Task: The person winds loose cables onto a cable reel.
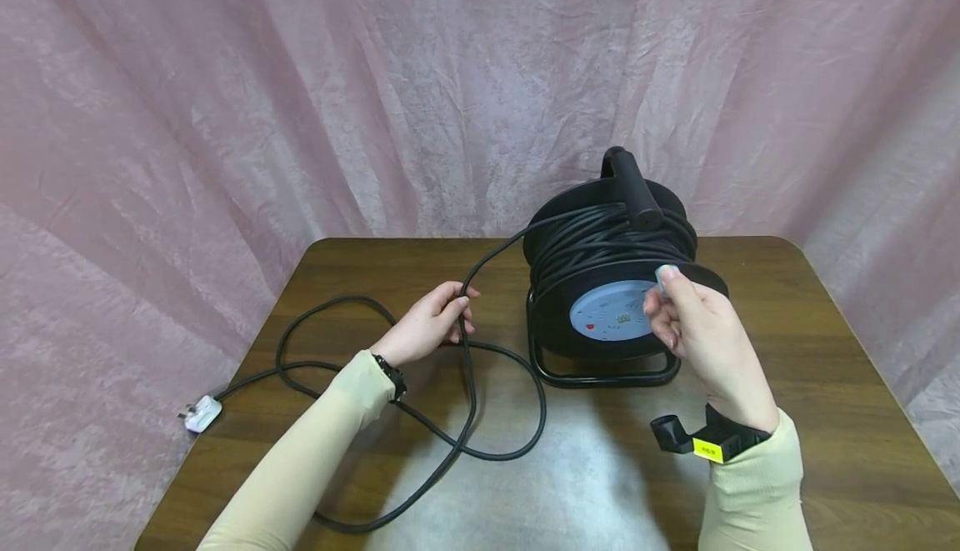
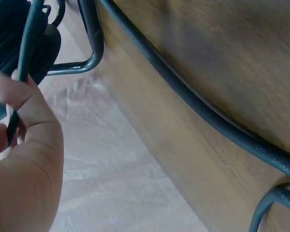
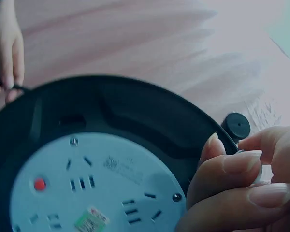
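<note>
A black cable reel (image 1: pixel 551 318) stands on the table, its cable (image 1: pixel 573 261) wound around the drum and its light blue socket face (image 1: pixel 600 309) toward the camera. My left hand (image 1: pixel 427 323) pinches the loose cable (image 1: pixel 487 259) left of the reel; the left wrist view shows thumb and fingers (image 2: pixel 36 113) around it. At the reel's front right rim, my right hand (image 1: pixel 705 338) has its fingers curled round a small pale knob (image 1: pixel 662 278), mostly hidden by them. In the right wrist view, those fingers (image 3: pixel 232 186) lie beside the socket face (image 3: pixel 111 179).
Loose cable (image 1: pixel 442 472) lies in crossing loops over the left and middle of the wooden table (image 1: pixel 817 368). A white plug (image 1: pixel 202 414) is at the table's left edge. Behind hangs a pink curtain (image 1: pixel 450 101). The reel's handle (image 1: pixel 635 192) rises above the drum.
</note>
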### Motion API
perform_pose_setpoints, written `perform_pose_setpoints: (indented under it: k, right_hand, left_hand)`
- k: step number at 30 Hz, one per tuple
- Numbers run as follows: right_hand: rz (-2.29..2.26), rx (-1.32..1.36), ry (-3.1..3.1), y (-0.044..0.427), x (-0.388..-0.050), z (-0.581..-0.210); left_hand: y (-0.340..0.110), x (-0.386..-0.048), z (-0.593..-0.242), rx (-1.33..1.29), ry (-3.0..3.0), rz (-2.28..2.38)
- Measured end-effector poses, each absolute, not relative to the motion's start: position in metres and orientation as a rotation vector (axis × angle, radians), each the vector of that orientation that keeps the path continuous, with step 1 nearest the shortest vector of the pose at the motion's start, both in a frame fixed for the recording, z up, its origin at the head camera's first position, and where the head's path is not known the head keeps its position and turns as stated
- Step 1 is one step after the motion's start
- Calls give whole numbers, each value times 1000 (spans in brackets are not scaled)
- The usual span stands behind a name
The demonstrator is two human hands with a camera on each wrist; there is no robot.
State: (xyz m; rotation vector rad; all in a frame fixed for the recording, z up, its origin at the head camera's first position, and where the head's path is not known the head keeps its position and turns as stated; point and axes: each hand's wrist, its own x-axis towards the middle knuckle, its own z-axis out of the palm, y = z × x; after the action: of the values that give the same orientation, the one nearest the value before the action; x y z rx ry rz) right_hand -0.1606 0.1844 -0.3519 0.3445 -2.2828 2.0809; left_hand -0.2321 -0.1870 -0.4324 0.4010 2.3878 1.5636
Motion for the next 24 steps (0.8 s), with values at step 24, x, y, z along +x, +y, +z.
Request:
perform_pose_setpoints:
  k: [24]
  right_hand:
    - [1598, 123, -2628, 216, -162, -360]
  left_hand:
    - [-179, -236, -433, 450, 2332, 1556]
